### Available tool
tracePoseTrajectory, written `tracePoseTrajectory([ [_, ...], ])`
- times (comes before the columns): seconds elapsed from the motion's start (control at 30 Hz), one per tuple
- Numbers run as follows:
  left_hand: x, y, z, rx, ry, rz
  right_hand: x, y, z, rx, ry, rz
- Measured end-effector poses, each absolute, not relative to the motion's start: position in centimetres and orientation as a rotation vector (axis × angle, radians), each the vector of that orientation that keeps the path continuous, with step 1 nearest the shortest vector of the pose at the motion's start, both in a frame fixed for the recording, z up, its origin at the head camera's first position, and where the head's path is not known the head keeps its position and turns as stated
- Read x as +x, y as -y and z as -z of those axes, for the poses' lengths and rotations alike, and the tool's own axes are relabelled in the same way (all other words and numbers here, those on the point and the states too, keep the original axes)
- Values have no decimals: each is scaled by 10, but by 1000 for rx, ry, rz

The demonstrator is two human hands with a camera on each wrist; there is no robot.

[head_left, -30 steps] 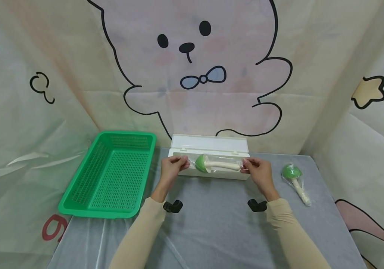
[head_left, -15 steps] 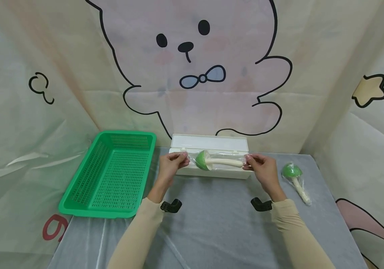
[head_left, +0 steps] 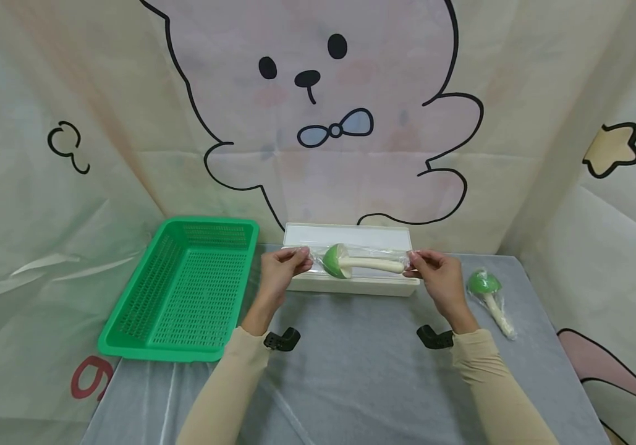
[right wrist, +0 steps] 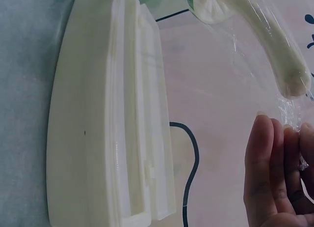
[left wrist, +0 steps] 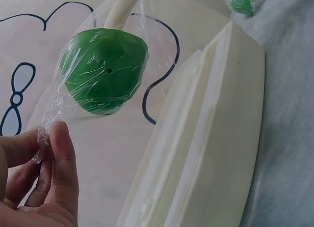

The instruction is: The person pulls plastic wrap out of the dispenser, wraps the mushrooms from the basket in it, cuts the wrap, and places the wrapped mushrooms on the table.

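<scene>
A mushroom-shaped thing with a green cap and a cream stem hangs crosswise in clear plastic wrap. My left hand pinches the gathered wrap at the cap end between thumb and fingers. At the stem end, my right hand pinches the other tail of wrap. The cap points left and the stem right. Behind and below it in the head view is a long white box, its hinged lid standing up. In both wrist views the bundle is held apart from the box.
A green perforated basket stands at the left. Toward the right edge of the grey-covered table lies a second wrapped green-capped mushroom shape. A cloth backdrop with a drawn bear rises right behind the box.
Both hands have risen slightly and spread a little apart, lifting the wrapped mushroom shape from in front of the box's opening to higher up near the lid. Both grips stay on the wrap ends.
</scene>
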State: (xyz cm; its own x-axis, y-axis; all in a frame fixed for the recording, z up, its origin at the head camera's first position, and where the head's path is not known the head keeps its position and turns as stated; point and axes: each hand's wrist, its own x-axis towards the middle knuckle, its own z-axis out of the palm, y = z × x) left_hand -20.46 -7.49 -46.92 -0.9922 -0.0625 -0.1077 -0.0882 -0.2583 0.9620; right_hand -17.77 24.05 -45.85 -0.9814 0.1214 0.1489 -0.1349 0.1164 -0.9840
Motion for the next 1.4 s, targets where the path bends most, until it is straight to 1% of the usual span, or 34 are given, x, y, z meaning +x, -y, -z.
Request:
tracePoseTrajectory([
  [0.63,-198,75,443,-143,-1898,-2530,-171,-239,436,65,2127,-1961],
  [1.4,-192,76,416,-41,-1928,-2535,-161,-239,413,66,2091,-1943],
])
